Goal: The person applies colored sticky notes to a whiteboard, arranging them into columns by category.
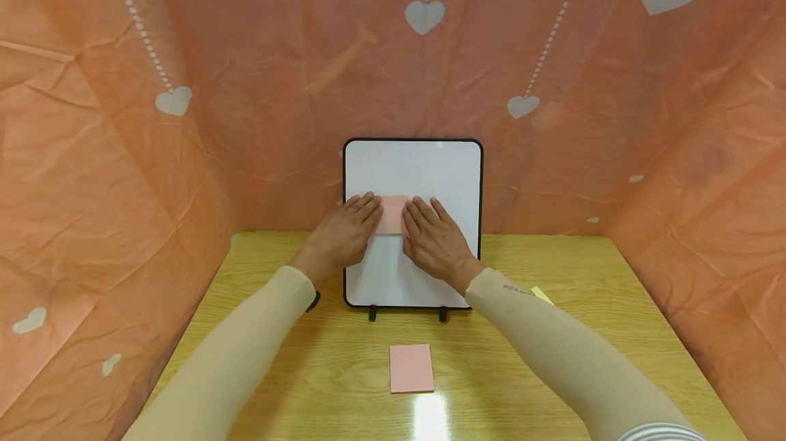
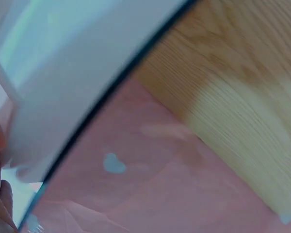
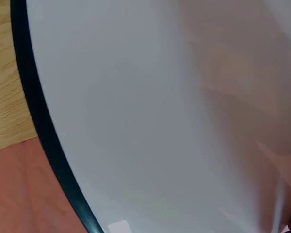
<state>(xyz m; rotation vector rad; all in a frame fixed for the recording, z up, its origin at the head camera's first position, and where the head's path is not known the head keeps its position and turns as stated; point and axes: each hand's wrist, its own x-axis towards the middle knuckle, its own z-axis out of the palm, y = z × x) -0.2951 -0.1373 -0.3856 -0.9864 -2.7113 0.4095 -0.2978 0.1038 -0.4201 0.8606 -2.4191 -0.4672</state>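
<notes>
A pink sticky note (image 1: 391, 216) lies against the face of an upright whiteboard (image 1: 411, 168) with a black rim. My left hand (image 1: 346, 233) rests with straight fingers on the note's left edge. On the note's right edge, my right hand (image 1: 434, 236) presses with its fingers extended and the thumb side toward the middle. Each wrist view shows the board's surface close up, with only a bit of fingers (image 2: 0, 199) at the border. A pad of pink sticky notes (image 1: 411, 368) lies on the table in front of the board.
Two black stand feet (image 1: 372, 313) hold the board on the wooden table (image 1: 522, 373). A yellow slip (image 1: 542, 295) shows partly behind the right forearm. Orange cloth with white hearts (image 1: 424, 16) hangs behind and at both sides.
</notes>
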